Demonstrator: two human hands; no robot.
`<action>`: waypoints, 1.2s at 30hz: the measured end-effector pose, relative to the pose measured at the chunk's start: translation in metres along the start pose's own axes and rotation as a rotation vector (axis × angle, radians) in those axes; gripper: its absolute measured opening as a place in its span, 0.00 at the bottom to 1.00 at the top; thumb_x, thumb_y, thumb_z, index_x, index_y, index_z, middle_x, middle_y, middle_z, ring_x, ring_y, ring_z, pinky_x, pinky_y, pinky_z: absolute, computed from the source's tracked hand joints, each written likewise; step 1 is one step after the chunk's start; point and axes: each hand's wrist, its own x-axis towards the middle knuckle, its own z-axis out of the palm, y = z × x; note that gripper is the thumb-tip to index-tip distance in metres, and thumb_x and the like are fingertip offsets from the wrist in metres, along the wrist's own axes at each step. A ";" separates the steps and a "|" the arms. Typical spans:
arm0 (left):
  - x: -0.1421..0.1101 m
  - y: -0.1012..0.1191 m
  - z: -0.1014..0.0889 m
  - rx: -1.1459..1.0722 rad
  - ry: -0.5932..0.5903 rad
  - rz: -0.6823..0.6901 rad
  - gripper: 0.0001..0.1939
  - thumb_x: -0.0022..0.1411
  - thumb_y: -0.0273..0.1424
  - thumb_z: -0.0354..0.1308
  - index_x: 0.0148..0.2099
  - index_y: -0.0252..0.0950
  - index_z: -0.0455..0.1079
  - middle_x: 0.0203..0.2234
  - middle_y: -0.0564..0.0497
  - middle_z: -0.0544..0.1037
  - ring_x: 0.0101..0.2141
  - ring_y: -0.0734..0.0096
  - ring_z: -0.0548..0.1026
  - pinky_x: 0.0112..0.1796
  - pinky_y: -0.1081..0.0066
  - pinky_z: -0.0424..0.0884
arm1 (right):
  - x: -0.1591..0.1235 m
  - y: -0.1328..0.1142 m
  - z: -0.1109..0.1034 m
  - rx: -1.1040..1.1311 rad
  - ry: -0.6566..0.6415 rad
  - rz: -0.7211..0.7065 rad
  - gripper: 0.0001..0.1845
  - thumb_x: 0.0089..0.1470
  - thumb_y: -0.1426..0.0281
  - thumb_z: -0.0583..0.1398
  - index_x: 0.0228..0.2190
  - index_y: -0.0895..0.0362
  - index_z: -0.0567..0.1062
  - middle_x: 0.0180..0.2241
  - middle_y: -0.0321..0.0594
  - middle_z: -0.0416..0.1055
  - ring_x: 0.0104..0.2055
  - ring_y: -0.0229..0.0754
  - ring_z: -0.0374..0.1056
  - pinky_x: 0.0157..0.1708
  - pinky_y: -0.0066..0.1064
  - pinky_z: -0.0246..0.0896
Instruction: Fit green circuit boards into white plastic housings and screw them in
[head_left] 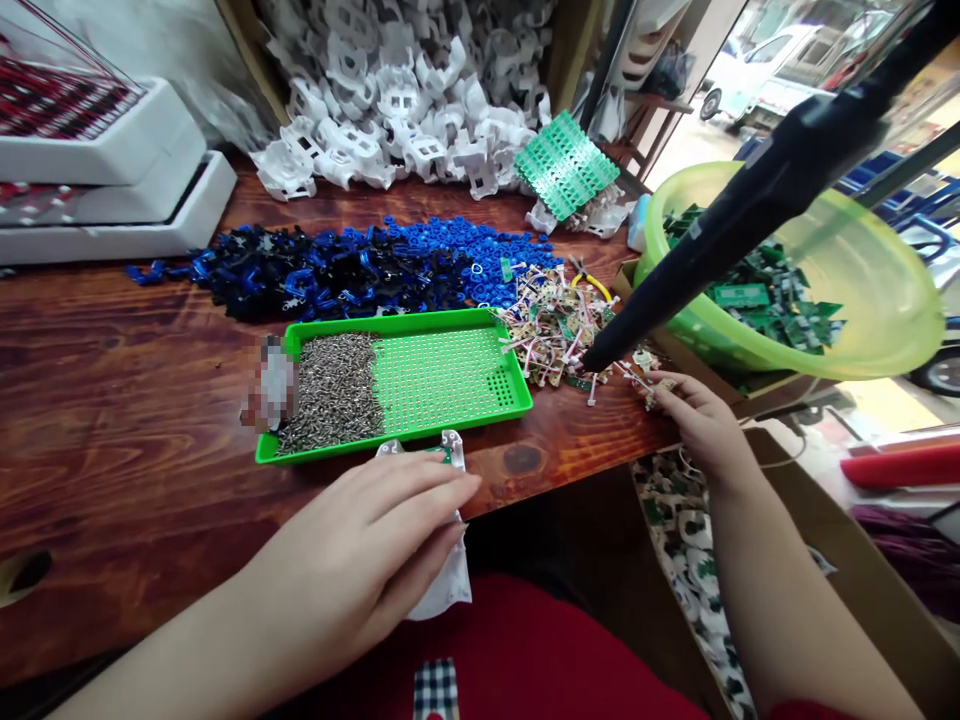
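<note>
My left hand (390,530) lies over a white plastic housing (442,585) at the table's front edge, its fingers closed together around it. A bit of green circuit board shows inside the housing above my fingers; the rest is hidden under the hand. To the right, my right hand (701,420) pinches a small circuit board with wires (658,393) between thumb and fingertips. That board is beside a pile of similar small wired boards (559,325). In front of my left hand stands a green tray (450,430), with many small screws (334,390) heaped in its left half.
Blue and black plastic parts (330,265) lie behind the tray, white housings (405,110) further back. Yellow-handled pliers (592,280) touch the board pile. A dark slanting pole (735,210) crosses before a yellow-green basin (885,290) of circuit boards. Below right is a carton (847,590) of assembled parts.
</note>
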 end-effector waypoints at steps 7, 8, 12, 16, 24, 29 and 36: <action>0.011 0.006 0.001 -0.063 -0.026 0.010 0.16 0.59 0.27 0.52 0.51 0.36 0.66 0.44 0.47 0.74 0.46 0.68 0.70 0.48 0.68 0.67 | 0.012 0.004 -0.009 0.173 0.044 0.108 0.17 0.43 0.62 0.61 0.36 0.58 0.74 0.28 0.36 0.70 0.26 0.34 0.65 0.23 0.23 0.59; 0.017 0.008 0.000 -0.090 -0.037 0.020 0.16 0.59 0.27 0.52 0.50 0.37 0.66 0.44 0.47 0.75 0.46 0.69 0.71 0.48 0.69 0.67 | 0.014 0.003 -0.009 0.209 0.042 0.121 0.17 0.43 0.63 0.61 0.36 0.58 0.74 0.29 0.36 0.70 0.26 0.33 0.64 0.23 0.22 0.59; 0.053 0.016 0.003 -0.250 -0.165 0.047 0.15 0.60 0.28 0.49 0.49 0.37 0.67 0.44 0.48 0.75 0.45 0.69 0.72 0.46 0.70 0.69 | 0.015 -0.005 -0.010 0.352 0.005 0.176 0.16 0.42 0.66 0.59 0.35 0.58 0.74 0.27 0.35 0.68 0.24 0.31 0.62 0.22 0.22 0.60; 0.100 0.025 0.024 -0.354 -0.241 0.008 0.16 0.61 0.29 0.46 0.49 0.35 0.66 0.46 0.46 0.74 0.46 0.66 0.72 0.46 0.67 0.68 | 0.006 -0.016 -0.003 0.467 -0.052 0.243 0.15 0.42 0.67 0.57 0.35 0.58 0.73 0.25 0.35 0.66 0.23 0.31 0.61 0.24 0.23 0.62; 0.152 0.038 0.073 -0.351 -0.196 -0.219 0.23 0.62 0.34 0.44 0.57 0.31 0.55 0.50 0.39 0.70 0.46 0.57 0.71 0.45 0.60 0.67 | -0.034 -0.032 0.008 0.606 -0.122 0.333 0.14 0.42 0.65 0.59 0.34 0.58 0.75 0.22 0.36 0.65 0.23 0.32 0.61 0.23 0.23 0.62; 0.153 0.038 0.074 -0.465 -0.243 -0.156 0.16 0.61 0.34 0.45 0.47 0.37 0.67 0.40 0.48 0.76 0.38 0.66 0.73 0.39 0.69 0.68 | -0.052 -0.035 0.011 0.671 -0.157 0.346 0.12 0.43 0.67 0.60 0.33 0.57 0.76 0.24 0.35 0.68 0.24 0.31 0.63 0.25 0.21 0.63; 0.151 0.038 0.069 -0.569 -0.350 -0.239 0.20 0.61 0.38 0.42 0.30 0.35 0.71 0.25 0.51 0.76 0.25 0.71 0.72 0.27 0.73 0.66 | -0.059 -0.036 0.021 0.580 -0.088 0.168 0.11 0.45 0.68 0.60 0.34 0.55 0.75 0.29 0.36 0.72 0.29 0.34 0.67 0.29 0.23 0.64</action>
